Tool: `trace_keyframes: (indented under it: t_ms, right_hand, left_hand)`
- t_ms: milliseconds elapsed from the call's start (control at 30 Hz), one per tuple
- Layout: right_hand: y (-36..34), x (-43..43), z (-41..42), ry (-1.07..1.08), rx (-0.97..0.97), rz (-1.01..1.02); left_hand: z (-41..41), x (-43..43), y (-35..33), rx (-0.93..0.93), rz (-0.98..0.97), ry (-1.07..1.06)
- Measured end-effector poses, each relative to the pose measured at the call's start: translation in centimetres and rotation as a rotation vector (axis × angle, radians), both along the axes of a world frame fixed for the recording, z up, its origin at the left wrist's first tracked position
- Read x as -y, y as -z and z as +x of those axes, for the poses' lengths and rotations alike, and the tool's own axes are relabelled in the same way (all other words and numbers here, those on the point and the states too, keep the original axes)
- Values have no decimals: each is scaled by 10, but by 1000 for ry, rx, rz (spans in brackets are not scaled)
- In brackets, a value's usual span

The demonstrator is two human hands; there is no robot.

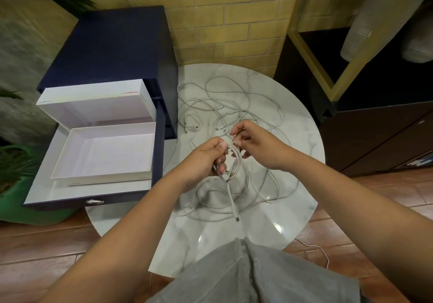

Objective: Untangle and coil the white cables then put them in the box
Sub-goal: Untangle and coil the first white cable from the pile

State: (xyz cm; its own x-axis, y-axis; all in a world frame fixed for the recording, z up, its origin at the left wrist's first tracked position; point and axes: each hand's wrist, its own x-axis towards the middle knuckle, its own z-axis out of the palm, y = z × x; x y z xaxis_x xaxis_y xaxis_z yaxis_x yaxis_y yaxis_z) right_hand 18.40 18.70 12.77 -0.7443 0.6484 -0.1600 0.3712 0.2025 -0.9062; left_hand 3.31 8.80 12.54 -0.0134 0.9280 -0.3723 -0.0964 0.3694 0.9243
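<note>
Above the table (293, 119), both hands' grips pinch one white cable (232, 192).

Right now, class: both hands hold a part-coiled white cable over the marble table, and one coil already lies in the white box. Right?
No: the head view shows the white box empty. The left hand and right hand hold the part-coiled cable over the marble table.

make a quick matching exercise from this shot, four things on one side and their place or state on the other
1 left hand
2 right hand
3 white box
4 loose cables

a tangled on the marble table
b grips a partly coiled cable
c open, in the blue drawer
d pinches a cable strand

Pairs: 1-b, 2-d, 3-c, 4-a
</note>
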Motion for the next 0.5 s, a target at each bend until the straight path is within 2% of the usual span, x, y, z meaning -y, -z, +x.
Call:
trace_keyframes:
  t_ms: [67,100,200,233,267,367,500]
  right_hand:
    - [0,2,-3,-27,21,142]
    - [0,3,-4,-20,-8,100]
    - [-2,2,-7,42,-185,-332]
    - [-2,1,-7,37,-187,-362]
    - [-2,-1,-6,22,-155,-318]
    - [-2,-6,-4,-54,-18,11]
    - [-1,-9,-7,-129,46,412]
  left_hand:
    - [0,-1,-2,-42,-9,-10]
    - [0,-2,-3,-59,-10,-19]
    - [-2,-3,-5,-66,-15,-32]
    - [-2,-3,-6,-71,-15,-23]
    - [-3,-3,-6,-81,-18,-9]
    - [-3,-2,-5,-91,-34,1]
    - [-4,-2,-4,-106,-34,-21]
